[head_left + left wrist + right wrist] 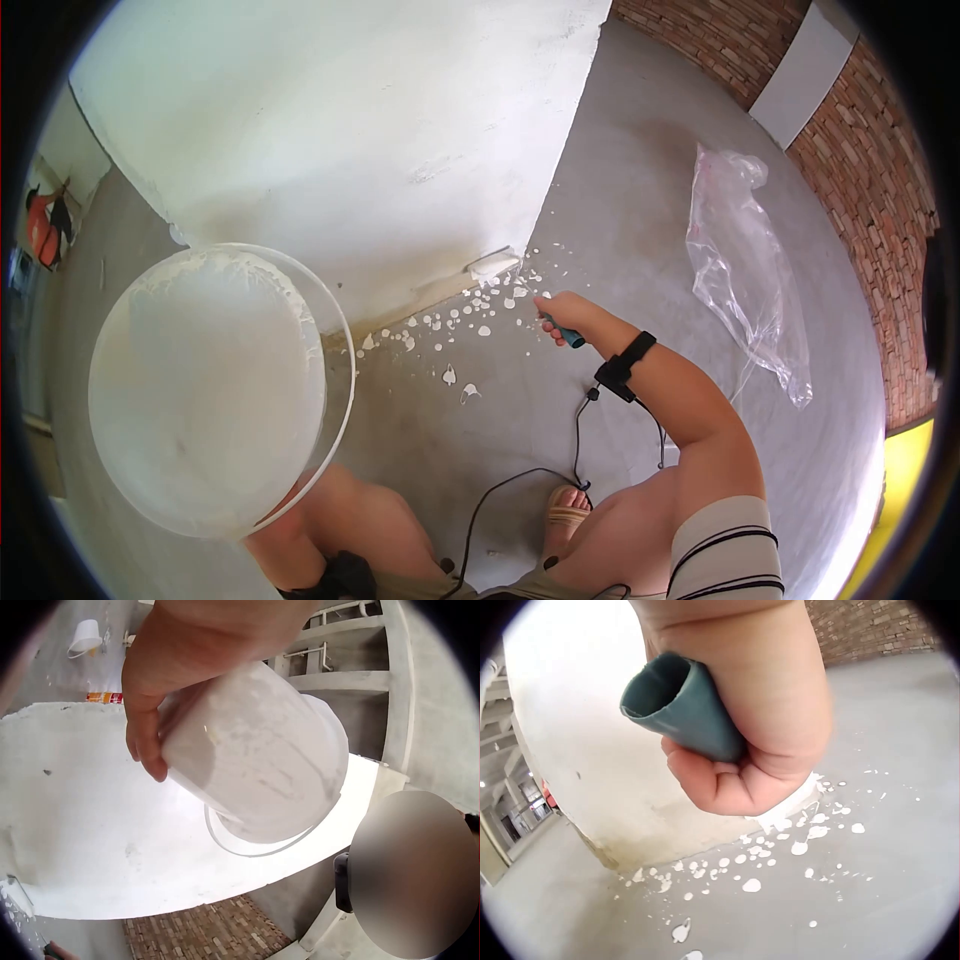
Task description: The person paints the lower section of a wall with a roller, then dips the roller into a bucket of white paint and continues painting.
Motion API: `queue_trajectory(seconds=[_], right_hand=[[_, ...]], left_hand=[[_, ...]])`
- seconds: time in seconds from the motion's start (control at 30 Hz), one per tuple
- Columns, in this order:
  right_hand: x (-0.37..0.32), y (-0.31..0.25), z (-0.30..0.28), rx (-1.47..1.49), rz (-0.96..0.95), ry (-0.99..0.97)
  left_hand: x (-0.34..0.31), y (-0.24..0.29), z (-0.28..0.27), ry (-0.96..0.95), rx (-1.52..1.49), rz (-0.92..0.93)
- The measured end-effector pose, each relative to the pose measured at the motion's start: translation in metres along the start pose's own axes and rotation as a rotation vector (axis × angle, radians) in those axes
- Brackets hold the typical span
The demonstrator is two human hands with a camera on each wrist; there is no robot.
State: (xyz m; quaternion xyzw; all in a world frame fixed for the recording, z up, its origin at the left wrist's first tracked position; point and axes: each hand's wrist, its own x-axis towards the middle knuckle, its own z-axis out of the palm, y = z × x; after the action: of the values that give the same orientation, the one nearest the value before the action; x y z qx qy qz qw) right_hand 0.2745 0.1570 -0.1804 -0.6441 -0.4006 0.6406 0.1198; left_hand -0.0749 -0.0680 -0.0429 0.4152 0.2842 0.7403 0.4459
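Observation:
My left hand [154,697] grips a white plastic bucket [255,750], its fingers curled around the edge at the base. In the head view the bucket [200,390] covers most of that hand; its round mouth faces up toward me, with white residue along the inner rim and a thin bail hanging at the side. Low at the wall's corner, my right hand [572,312] grips the hollow teal handle [694,712] of a paint roller. The white roller head [493,265] lies against the foot of the white wall [350,120].
White paint spots [484,330] spatter the grey floor along the wall. A clear plastic bag [745,260] lies at right, before a brick wall [850,170]. A black cable [500,482] runs between my legs. Far left is a person in orange [42,228].

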Motion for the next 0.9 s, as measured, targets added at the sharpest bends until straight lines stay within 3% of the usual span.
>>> queue_trajectory(seconds=[0.27, 0.4, 0.9], right_hand=[[-0.081, -0.042, -0.013, 0.029, -0.079, -0.045], [-0.089, -0.05, -0.038, 0.064, -0.088, -0.15], [0.066, 0.025, 0.038, -0.047, 0.019, -0.017]], left_hand=[[-0.008, -0.005, -0.012, 0.089, -0.018, -0.005], [-0.002, -0.002, -0.018, 0.115, -0.012, -0.003], [0.008, -0.005, -0.01, 0.179, -0.055, -0.032]])
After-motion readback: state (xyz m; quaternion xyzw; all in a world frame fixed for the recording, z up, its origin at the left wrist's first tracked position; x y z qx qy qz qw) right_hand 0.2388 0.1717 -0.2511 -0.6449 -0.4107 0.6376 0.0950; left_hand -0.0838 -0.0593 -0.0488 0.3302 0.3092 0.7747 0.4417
